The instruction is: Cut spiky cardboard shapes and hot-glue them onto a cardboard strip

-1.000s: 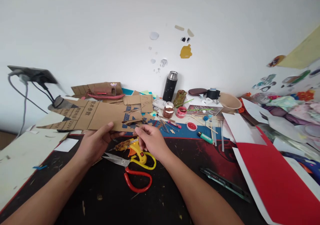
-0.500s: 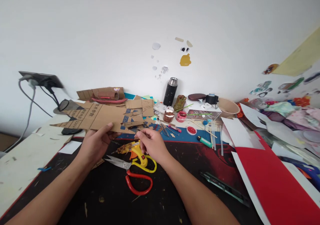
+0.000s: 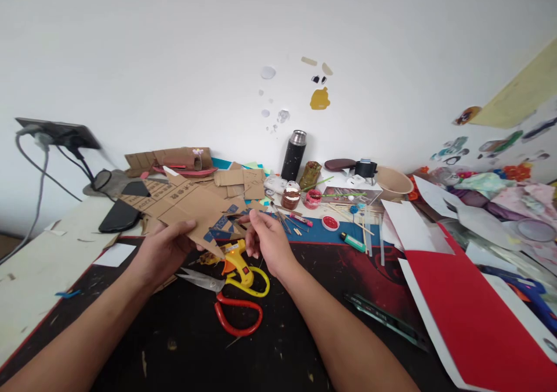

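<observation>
My left hand (image 3: 167, 247) grips the lower edge of a brown cardboard piece (image 3: 187, 203) with pointed cuts at both ends and blue and black print, its thumb on top. Close to the piece's right end is my right hand (image 3: 270, 241), fingers partly curled; whether it touches a cardboard tip is unclear. Beneath the hands, a yellow glue gun (image 3: 238, 264) lies by scissors (image 3: 220, 287) with one red and one yellow handle, their blades pointing left.
A cutter (image 3: 385, 322) lies on the dark mat at right, beside red paper (image 3: 470, 311). Behind are a black flask (image 3: 293, 157), open paint jars (image 3: 290, 198), brushes, sticks and a beige bowl (image 3: 394, 183). A black phone-like object (image 3: 119, 216) lies left.
The cardboard has tilted, its right end swinging down towards me. My right hand has turned, with its thumb raised. The whole view has shifted slightly.
</observation>
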The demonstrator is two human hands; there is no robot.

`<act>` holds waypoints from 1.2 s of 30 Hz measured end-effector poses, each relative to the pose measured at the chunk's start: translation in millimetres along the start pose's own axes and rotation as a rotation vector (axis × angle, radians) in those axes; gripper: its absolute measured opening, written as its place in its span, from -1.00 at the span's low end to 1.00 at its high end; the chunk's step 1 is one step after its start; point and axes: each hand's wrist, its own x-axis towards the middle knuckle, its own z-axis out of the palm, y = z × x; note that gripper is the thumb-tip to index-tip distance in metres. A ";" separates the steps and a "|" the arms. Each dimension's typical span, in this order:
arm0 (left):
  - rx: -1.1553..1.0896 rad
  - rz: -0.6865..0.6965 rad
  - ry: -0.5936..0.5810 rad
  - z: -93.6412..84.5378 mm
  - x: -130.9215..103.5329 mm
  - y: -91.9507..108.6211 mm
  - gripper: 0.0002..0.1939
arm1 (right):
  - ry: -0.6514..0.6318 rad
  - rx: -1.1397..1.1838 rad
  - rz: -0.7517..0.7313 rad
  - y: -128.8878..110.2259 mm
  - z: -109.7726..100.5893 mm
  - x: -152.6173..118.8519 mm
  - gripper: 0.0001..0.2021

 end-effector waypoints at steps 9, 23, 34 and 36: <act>0.105 -0.071 -0.038 -5.6 -5.1 0.8 -0.08 | -0.013 -0.024 0.046 3.4 -0.3 1.3 -0.42; -0.059 -0.059 -0.199 -6.4 -6.0 0.5 0.09 | -0.054 0.103 0.182 5.4 4.2 -0.6 -0.53; -0.139 -0.018 -0.093 -3.2 -0.8 0.5 -0.34 | -0.086 0.091 0.133 7.1 3.0 -2.2 -0.46; -0.177 -0.020 -0.062 -4.5 1.4 0.3 -0.36 | -0.055 0.063 0.100 7.2 2.2 -2.0 -0.44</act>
